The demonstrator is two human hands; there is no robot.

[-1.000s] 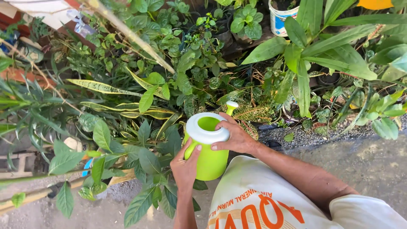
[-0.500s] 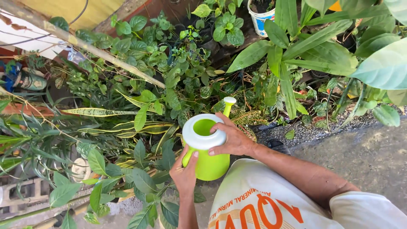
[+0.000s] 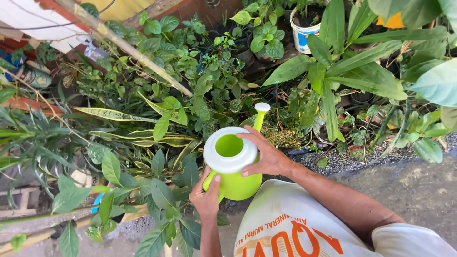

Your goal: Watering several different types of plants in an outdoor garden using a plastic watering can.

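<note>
A lime green watering can [image 3: 235, 183] with a white rim and a white-tipped spout [image 3: 261, 109] is held over the plants. My left hand [image 3: 206, 196] grips its handle at the near side. My right hand [image 3: 267, 154] rests on the white rim and the can's right side. The spout points away from me toward a yellow-speckled plant [image 3: 281, 137]. I cannot see whether water is coming out. The can's top opening faces up.
Dense potted plants fill the ground ahead: striped long leaves [image 3: 114, 114] at left, broad-leafed plants [image 3: 342, 71] at right, a white pot [image 3: 304, 29] at the back. A bamboo pole [image 3: 128, 47] crosses diagonally. Gravel [image 3: 342, 162] and concrete lie at right.
The can has tilted a little, its spout rising and shifting right, with both hands still on it. The view has shifted slightly.
</note>
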